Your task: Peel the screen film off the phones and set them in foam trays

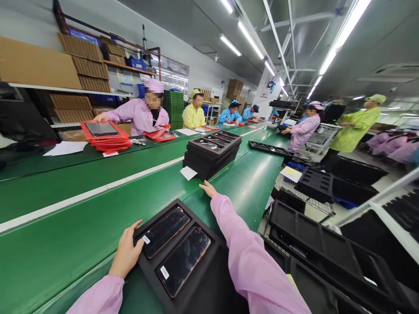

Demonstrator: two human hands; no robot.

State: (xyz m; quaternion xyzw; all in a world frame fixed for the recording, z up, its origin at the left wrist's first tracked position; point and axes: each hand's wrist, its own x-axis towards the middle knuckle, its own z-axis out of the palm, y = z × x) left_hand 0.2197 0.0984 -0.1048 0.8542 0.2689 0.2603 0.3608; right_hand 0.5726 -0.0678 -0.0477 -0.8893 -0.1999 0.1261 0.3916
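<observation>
In front of me lies a black foam tray (203,270) holding two smartphones, one (166,231) farther left and another (185,261) nearer. Each has a dark glossy screen, an orange-red edge and a small white label. My left hand (126,250) is curled round the tray's left edge, its thumb beside the left phone. My right hand (208,189) reaches forward with fingers stretched out and nothing in them. It is just short of a stack of black foam trays (212,159), whose top tray holds several phones. A white paper (189,173) sticks out at the stack's near corner.
The green conveyor belt (81,218) runs away from me. Another black tray (268,148) lies farther along it. Black trays (314,226) fill a rack at my right. Across the belt, a co-worker (140,111) touches a stack of red sleeves (109,141). Several others work farther off.
</observation>
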